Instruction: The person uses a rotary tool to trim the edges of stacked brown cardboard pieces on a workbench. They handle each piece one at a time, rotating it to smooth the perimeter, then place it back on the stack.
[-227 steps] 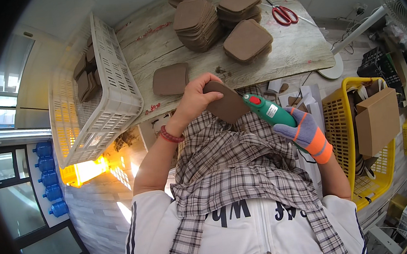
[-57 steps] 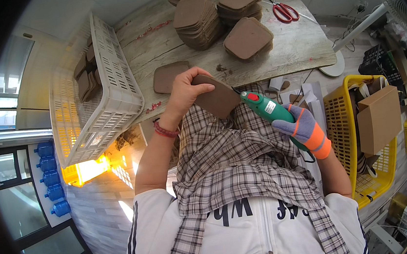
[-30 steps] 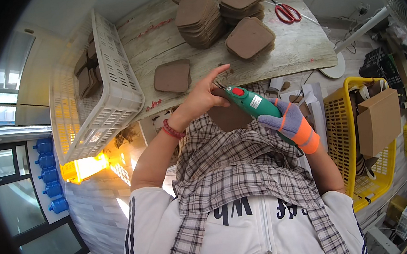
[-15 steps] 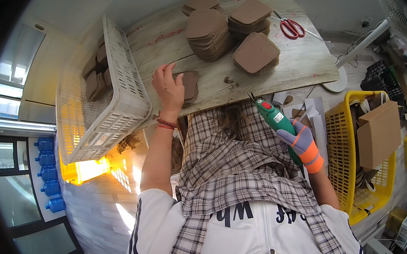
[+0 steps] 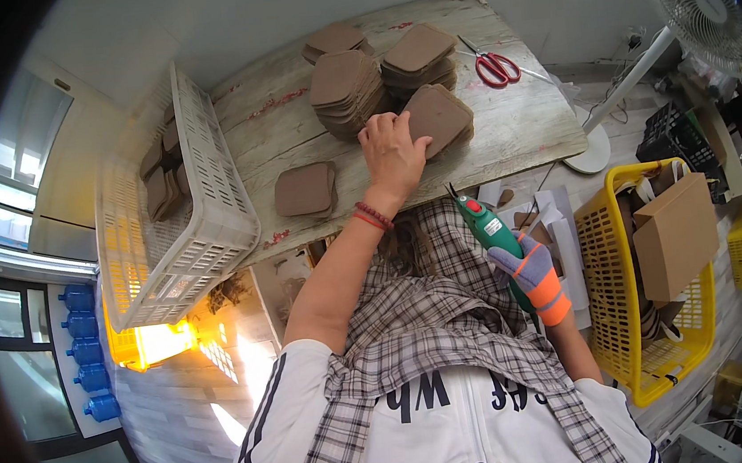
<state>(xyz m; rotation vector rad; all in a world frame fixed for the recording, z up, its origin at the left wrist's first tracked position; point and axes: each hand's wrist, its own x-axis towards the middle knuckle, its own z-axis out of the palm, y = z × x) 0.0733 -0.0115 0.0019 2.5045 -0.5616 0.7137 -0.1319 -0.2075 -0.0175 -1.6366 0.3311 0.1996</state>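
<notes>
Several brown pieces [image 5: 157, 191] sit in the white crate [image 5: 221, 179], its slatted wall presumably keeping them together. Right of it, a low pile [image 5: 305, 190] lies near the worktop's [image 5: 517, 128] front edge, apart from the taller stacks, perhaps to avoid mixing. The bare left hand [image 5: 394, 160], fingers bent, is at the left edge of the front stack [image 5: 444, 120]; I cannot tell whether it grips a piece. The gloved right hand [image 5: 528, 272] is wrapped around a green tool [image 5: 488, 227], its tip pointing up and away, likely for safety.

For room, the crate wall bounds the left; bare wood separates the low pile from the left hand. The tool's tip is near the front edge, above the lap. Red-handled scissors [image 5: 497, 69] lie beyond the stacks, and a yellow basket [image 5: 598, 272] borders the right forearm's space.
</notes>
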